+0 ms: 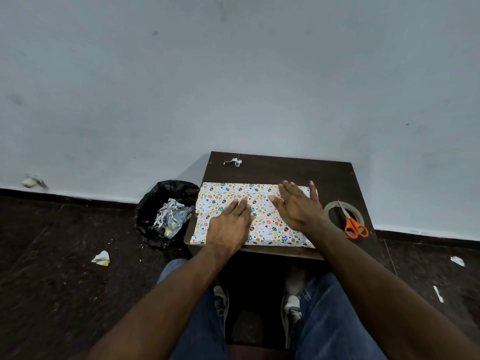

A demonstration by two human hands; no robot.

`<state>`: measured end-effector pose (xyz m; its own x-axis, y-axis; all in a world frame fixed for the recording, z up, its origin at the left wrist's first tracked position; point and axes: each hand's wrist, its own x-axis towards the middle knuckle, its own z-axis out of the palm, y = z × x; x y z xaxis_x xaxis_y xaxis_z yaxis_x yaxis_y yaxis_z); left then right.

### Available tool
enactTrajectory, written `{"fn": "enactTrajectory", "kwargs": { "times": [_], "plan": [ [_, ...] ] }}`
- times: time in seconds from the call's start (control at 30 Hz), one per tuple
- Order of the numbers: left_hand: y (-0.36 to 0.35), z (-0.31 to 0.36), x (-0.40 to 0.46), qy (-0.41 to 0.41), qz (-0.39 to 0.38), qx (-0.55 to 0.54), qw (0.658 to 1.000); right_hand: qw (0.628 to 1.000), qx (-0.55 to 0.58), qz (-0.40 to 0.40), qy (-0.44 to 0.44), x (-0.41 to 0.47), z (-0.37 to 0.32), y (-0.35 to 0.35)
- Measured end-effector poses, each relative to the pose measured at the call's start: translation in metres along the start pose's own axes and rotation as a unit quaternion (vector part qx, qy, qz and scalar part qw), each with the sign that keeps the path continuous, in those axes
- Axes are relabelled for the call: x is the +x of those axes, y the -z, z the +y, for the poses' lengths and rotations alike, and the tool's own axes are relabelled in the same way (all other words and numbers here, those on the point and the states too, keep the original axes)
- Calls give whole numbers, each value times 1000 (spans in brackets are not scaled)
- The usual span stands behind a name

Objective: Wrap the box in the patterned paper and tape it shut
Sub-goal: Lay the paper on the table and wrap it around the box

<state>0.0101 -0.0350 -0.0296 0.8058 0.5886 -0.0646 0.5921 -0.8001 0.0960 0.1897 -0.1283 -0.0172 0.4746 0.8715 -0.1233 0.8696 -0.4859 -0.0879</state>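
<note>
A flat box covered in white patterned paper (262, 224) lies on a small dark table (285, 167). My left hand (230, 226) lies flat on the left half of the paper, fingers straight. Over the right half sits my right hand (298, 206), fingers spread and straight, touching or just above the paper. A roll of clear tape (331, 207) lies at the table's right edge, with orange-handled scissors (353, 224) resting across it.
A black-lined bin (166, 211) with paper scraps stands on the floor left of the table. A crumpled paper scrap (233, 161) lies at the table's back. Paper bits are scattered on the dark floor. A wall stands right behind the table.
</note>
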Motion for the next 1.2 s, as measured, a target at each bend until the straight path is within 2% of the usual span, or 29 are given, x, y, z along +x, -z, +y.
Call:
{"fn": "enactTrajectory", "kwargs": {
  "times": [0.17,0.33,0.43,0.57,0.7,0.8,0.93,1.2],
  "plan": [
    [1,-1,0,-6,17,-4,1000,999,-16,6,-36,-8,-22,-8],
    [5,-1,-1,-18,20,6,1000,997,37,59,41,-17,-29,-22],
    [13,-3,2,-31,64,23,997,995,51,74,51,-18,-27,-23],
    [26,4,23,-59,117,113,985,993,65,90,49,-19,-29,-25],
    [13,-2,46,-49,47,77,995,991,72,104,49,-18,-29,-27],
    [2,-10,48,-16,-11,-11,1000,990,69,112,50,-17,-29,-28],
    [-1,-9,43,57,-2,-35,998,991,73,106,47,-18,-28,-27],
    [-1,-3,31,128,0,-44,991,993,80,84,37,-19,-28,-24]
  ]
}}
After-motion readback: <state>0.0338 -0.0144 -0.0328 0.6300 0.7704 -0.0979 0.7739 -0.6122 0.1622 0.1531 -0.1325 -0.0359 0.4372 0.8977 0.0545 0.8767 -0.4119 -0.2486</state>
